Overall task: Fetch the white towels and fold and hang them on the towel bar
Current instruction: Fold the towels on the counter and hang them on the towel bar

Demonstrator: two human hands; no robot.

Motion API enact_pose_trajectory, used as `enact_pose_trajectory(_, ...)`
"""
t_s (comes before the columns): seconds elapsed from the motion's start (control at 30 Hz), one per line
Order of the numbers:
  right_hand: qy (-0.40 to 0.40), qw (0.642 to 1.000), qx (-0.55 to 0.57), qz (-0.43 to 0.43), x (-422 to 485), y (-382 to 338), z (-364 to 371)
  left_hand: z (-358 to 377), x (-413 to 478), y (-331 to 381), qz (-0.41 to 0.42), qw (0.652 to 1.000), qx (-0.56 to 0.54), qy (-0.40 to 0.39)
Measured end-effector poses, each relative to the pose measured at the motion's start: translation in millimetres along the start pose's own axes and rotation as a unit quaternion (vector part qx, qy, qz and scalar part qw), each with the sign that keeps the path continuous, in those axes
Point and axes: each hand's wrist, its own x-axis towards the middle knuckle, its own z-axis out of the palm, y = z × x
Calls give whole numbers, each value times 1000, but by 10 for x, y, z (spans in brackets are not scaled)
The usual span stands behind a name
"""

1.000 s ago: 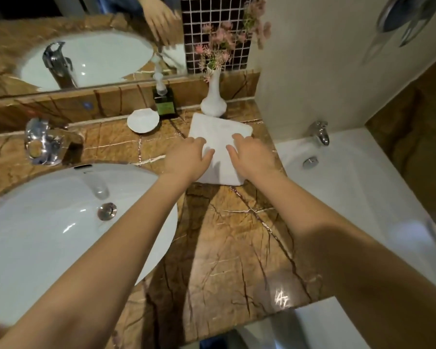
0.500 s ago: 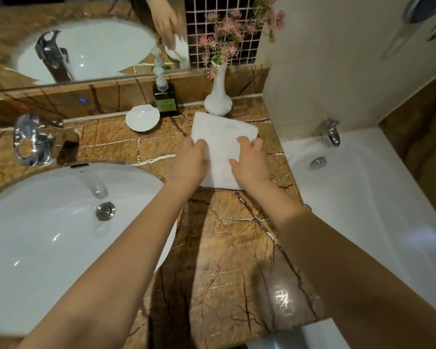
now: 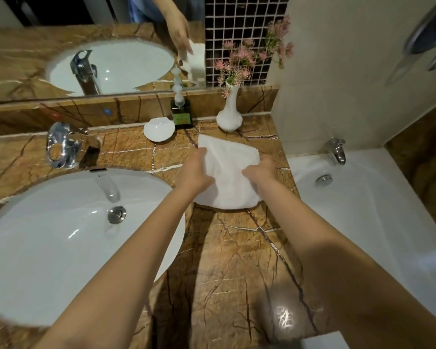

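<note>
A folded white towel (image 3: pixel 228 170) is at the back of the brown marble counter (image 3: pixel 224 260), its near part lifted and bulging. My left hand (image 3: pixel 195 172) grips its left edge, fingers curled around the cloth. My right hand (image 3: pixel 261 168) grips its right edge the same way. The towel's far corner still rests on the counter near a white vase. No towel bar is in view.
A white sink (image 3: pixel 68 238) with a chrome tap (image 3: pixel 63 144) fills the left. A white vase of pink flowers (image 3: pixel 229 114), a green soap bottle (image 3: pixel 181 114) and a white dish (image 3: pixel 159 129) stand behind the towel. A bathtub (image 3: pixel 358 205) lies at the right.
My hands went from lying flat on the towel to gripping its two side edges. The towel's near part has risen off the counter and bunched up.
</note>
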Motion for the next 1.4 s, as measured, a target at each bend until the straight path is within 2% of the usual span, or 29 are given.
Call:
enact_pose_trajectory(0.23,-35,997,-16,-60,-138,-82,-70,-71,-411,4,22,999,-24,24)
enact_pose_trajectory(0.47,-69,980,-147,-119,-551,134,84,317,-1266,-189,-32,996,-79,28)
enact_pose_trajectory(0.57,-81,958,-226,-156,-795,308,204,502,-1675,-276,-74,993,-83,28)
enact_pose_trajectory(0.67,-87,926,-310,-199,-1032,461,325,597,-2037,-317,-106,983,-144,39)
enact_pose_trajectory(0.77,-90,898,-359,-238,-1216,557,439,642,-2283,-382,-112,975,-189,16)
enact_pose_trajectory(0.87,-47,877,-387,-282,-1321,633,500,588,-2378,-510,-106,980,-170,-13)
enact_pose_trajectory(0.9,-12,882,-376,-285,-1341,665,506,535,-2365,-571,-98,985,-144,0)
enact_pose_trajectory(0.97,62,916,-313,-243,-1374,741,497,375,-2277,-685,-83,991,-81,65)
enact_pose_trajectory(1.07,92,969,-204,-104,-1426,917,456,137,-1980,-847,-64,987,-20,148)
enact_pose_trajectory(1.1,87,978,-175,-66,-1435,990,445,95,-1851,-896,-68,988,-2,136)
enact_pose_trajectory(1.17,67,990,-121,-22,-1436,1114,433,49,-1607,-965,-114,992,-7,49)
enact_pose_trajectory(1.27,52,997,-55,-13,-1388,1201,422,29,-1410,-966,-186,971,-129,-71)
enact_pose_trajectory(1.4,38,999,23,13,-1361,1188,421,51,-1407,-1004,-214,954,-191,-90)
